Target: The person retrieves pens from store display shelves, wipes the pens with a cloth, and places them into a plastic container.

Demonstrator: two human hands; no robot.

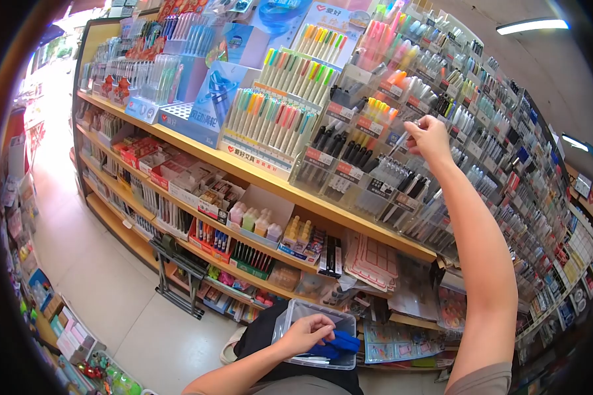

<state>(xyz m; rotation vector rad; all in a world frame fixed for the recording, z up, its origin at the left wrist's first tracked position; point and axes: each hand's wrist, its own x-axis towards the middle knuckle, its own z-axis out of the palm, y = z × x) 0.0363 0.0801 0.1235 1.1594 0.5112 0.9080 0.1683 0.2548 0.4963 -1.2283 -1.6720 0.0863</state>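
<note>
My right hand [429, 139] reaches up to the clear tiered pen rack [369, 187]. Thumb and fingers are pinched on a slim pale pen [398, 143], which slants down over the compartments. Close to that hand stand orange-capped pens [381, 108] and black pens [359, 153]. Low in front of me, a clear plastic bin [290, 315] rests at my lap. Over it my left hand [308, 334] has its fingers curled closed; whatever is in them, if anything, is hidden. Beside these fingers a blue item [341, 344] lies in the bin, with some white pens [313, 359] below.
A wooden shelf unit [244, 172] runs across the view, carrying marker displays [270, 122] and boxed stationery. A folded dark metal stand [181, 276] leans at its lower front. Left, a tiled aisle [105, 263] runs toward a bright doorway. More goods line the left edge.
</note>
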